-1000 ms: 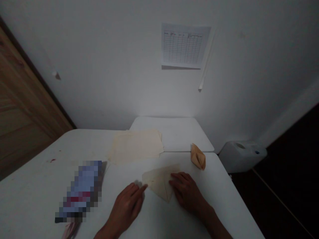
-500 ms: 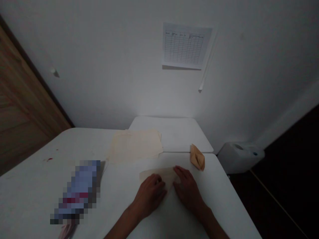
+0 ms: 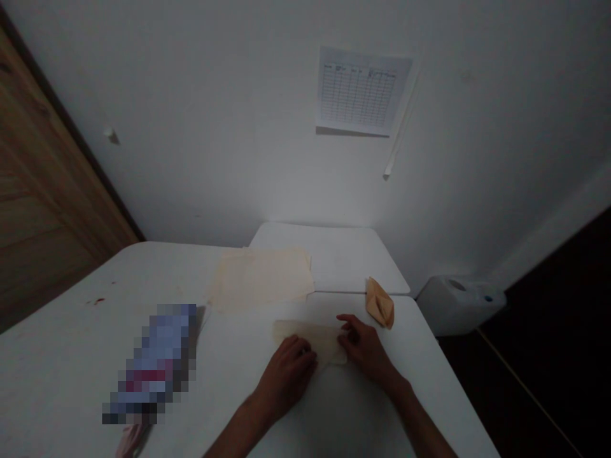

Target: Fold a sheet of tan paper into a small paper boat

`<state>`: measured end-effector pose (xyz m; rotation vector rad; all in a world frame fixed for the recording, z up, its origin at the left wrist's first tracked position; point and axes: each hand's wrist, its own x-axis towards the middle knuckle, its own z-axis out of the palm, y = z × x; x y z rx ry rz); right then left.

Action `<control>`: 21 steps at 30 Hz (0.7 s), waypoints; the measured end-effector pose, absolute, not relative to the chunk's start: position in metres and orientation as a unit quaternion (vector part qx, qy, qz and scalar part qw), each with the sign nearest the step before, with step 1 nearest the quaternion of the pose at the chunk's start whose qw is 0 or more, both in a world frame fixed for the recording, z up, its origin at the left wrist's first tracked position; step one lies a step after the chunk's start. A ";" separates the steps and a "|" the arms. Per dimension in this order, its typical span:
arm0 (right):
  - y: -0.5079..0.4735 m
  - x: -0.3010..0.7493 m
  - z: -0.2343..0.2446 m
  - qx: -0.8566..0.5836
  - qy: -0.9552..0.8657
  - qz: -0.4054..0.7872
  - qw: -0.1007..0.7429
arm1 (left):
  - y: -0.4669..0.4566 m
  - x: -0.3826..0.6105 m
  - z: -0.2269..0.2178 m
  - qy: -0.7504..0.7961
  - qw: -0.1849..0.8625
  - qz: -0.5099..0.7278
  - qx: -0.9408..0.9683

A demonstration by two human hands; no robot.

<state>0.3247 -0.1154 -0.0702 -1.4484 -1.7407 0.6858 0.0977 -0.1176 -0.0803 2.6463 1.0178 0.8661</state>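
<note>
A thin, pale cream sheet of paper, folded into a narrow strip, lies on the white table before me. Over its left part my left hand is bent, fingers curled and pressed together on the near edge. At the right end, my right hand pinches the paper's edge between thumb and fingers, its index finger pointing out. A small flap shows along the near side between the hands. Just beyond my right hand rests a tan folded paper boat.
Several flat cream sheets lie behind, to the left. A blurred blue package and a pink cloth-like piece are on the left of the table. A white plastic canister stands past the right edge. A printed chart hangs on the wall.
My right hand has shifted slightly right and gone from lying spread on the paper to pinching its end. The strip's near flap now shows. My left hand stays nearly in place.
</note>
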 end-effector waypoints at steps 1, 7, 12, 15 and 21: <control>-0.115 0.325 -0.070 -0.564 -0.674 0.281 0.385 | -0.118 0.098 -0.081 0.337 0.086 0.300 0.888; -0.114 0.322 -0.070 -0.557 -0.637 0.333 0.415 | -0.121 0.109 -0.078 0.316 0.050 0.288 0.902; -0.112 0.319 -0.068 -0.568 -0.629 0.336 0.411 | -0.117 0.126 -0.072 0.305 -0.001 0.215 0.928; -0.111 0.319 -0.069 -0.567 -0.635 0.328 0.410 | -0.115 0.135 -0.071 0.289 -0.024 0.185 0.939; -0.107 0.322 -0.073 -0.550 -0.655 0.331 0.398 | -0.112 0.138 -0.077 0.280 -0.025 0.204 0.938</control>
